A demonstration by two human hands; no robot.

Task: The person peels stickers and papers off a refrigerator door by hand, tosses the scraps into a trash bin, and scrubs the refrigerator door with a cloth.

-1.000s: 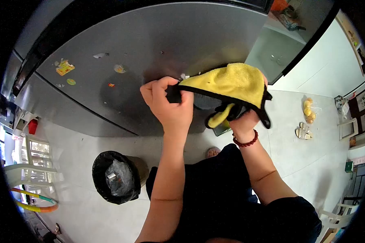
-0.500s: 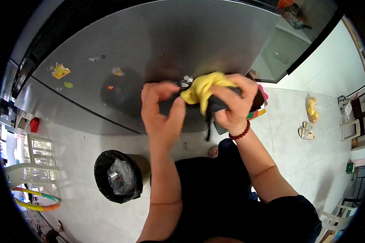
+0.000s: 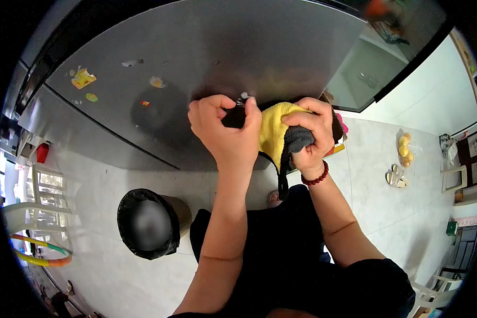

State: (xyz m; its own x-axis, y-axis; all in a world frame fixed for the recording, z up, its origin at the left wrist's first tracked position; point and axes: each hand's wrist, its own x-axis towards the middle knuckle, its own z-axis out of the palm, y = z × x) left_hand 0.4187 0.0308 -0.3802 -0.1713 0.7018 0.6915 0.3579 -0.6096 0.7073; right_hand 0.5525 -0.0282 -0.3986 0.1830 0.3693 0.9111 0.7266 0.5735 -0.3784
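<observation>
A yellow-and-grey cloth [image 3: 272,126] with a black edge is bunched in my right hand [image 3: 317,132], its fingers wrapped round it; a black-edged corner hangs down. My left hand [image 3: 227,127] is just left of the cloth, fingers curled and thumb apart, with nothing visible between them. Small white scraps [image 3: 244,97] stick to the dark grey panel [image 3: 270,47], right by my left thumb tip. Farther left on the panel are a torn yellow sticker [image 3: 83,79], a small green-yellow one [image 3: 91,97], a pale one [image 3: 157,82] and a red-orange bit [image 3: 145,103].
A bin with a black liner [image 3: 123,225] stands on the floor below the panel. An open compartment [image 3: 363,71] is at the upper right. Yellow fruit in a bag [image 3: 405,150] and sandals [image 3: 396,176] lie on the floor at right. A white chair [image 3: 34,214] is at left.
The cloth, spread out at first, is now gathered in my right hand, which has moved up. My left hand has shifted slightly right, its thumb now by the white scraps.
</observation>
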